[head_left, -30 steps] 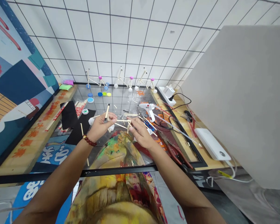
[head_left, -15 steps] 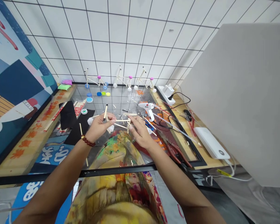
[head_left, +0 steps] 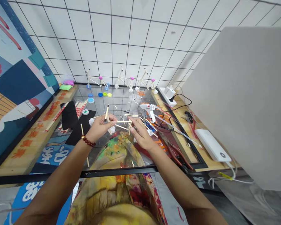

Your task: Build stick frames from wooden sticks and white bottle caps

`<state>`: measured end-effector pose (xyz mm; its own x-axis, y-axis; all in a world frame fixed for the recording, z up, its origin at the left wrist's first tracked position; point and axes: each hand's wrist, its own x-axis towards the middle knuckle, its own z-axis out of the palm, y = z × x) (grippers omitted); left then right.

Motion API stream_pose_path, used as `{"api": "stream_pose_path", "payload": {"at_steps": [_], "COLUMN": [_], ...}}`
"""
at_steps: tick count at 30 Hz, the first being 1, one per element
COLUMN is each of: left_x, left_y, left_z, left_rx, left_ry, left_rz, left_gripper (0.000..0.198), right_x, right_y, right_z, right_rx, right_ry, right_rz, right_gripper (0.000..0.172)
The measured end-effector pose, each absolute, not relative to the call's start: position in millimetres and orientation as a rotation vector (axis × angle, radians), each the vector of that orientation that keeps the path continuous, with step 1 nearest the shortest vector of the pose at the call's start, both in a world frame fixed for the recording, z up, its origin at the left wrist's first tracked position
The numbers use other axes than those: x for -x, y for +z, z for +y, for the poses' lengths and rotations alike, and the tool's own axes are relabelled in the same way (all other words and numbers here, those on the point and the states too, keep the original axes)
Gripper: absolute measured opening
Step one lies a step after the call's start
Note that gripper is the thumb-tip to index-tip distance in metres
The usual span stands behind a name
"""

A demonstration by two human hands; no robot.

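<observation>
A small tricycle-like frame of wooden sticks [head_left: 123,122], with white caps at its left end, is held between both hands above the glass tabletop. My left hand [head_left: 100,126] closes round the end with the upright, dark-tipped handlebar stick. At the other end, the fingers of my right hand [head_left: 141,132] pinch the frame near a short crosspiece. Right of that hand are a white cap [head_left: 150,132], loose sticks and a blue-handled tool [head_left: 150,125]. A white glue gun [head_left: 148,110] lies beyond it.
Three similar stick models [head_left: 124,81] with pink seats stand at the back. Coloured caps [head_left: 100,94] lie before them. Black sheets [head_left: 69,115] and packaged chopsticks [head_left: 57,117] are on the left. Red-handled pliers [head_left: 175,153], a power strip [head_left: 166,96] and a white device [head_left: 212,144] are right.
Both hands keep the same hold on the stick frame. The whole view has shifted very slightly; nothing else visibly moves.
</observation>
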<state>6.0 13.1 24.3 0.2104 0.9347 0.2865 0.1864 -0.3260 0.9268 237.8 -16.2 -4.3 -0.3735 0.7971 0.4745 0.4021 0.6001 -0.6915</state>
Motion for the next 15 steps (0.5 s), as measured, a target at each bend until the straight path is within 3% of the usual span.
{"api": "stream_pose_path", "payload": {"at_steps": [15], "left_x": [-6.6], "left_y": [30.0], "left_z": [30.9], "left_rx": [-1.592], "left_ry": [1.107], "left_rz": [1.071], "left_gripper": [0.029], "right_x": [-227.5], "right_y": [-13.0], "right_z": [-11.3], "right_rx": [0.996], "right_ry": [0.541], "right_rz": [-1.939], "right_gripper": [0.047]}}
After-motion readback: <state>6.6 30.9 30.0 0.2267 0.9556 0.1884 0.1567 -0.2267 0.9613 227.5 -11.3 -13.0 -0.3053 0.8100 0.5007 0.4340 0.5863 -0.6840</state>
